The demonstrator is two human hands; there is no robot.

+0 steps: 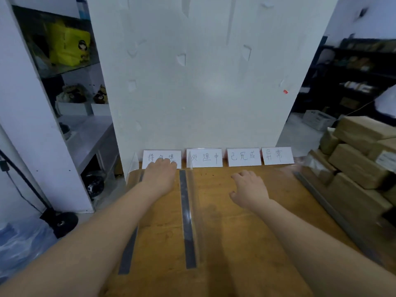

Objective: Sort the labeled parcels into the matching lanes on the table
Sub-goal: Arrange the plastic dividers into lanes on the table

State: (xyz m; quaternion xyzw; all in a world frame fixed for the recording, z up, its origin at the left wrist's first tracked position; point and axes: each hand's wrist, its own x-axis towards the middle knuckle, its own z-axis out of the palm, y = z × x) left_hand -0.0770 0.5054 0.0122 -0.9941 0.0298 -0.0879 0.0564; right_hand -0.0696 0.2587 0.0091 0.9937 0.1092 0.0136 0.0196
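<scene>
Several white lane cards with handwritten characters stand along the far edge of the wooden table (246, 243). My left hand (160, 174) reaches to the leftmost card (150, 157) and its fingertips touch the card's lower edge. My right hand (248, 189) hovers over the table in front of the third card (243, 156), fingers loosely curled, holding nothing. Grey strips (186, 217) and a clear divider (196, 211) mark lanes on the table. A stack of brown parcels (360, 166) lies at the table's right side, some with white labels.
A white wall panel (203, 82) rises right behind the cards. On the left stand white shelves with a yellow bag (68, 47) and a black stand base (62, 221) on the floor. Dark shelving (353, 78) fills the right background.
</scene>
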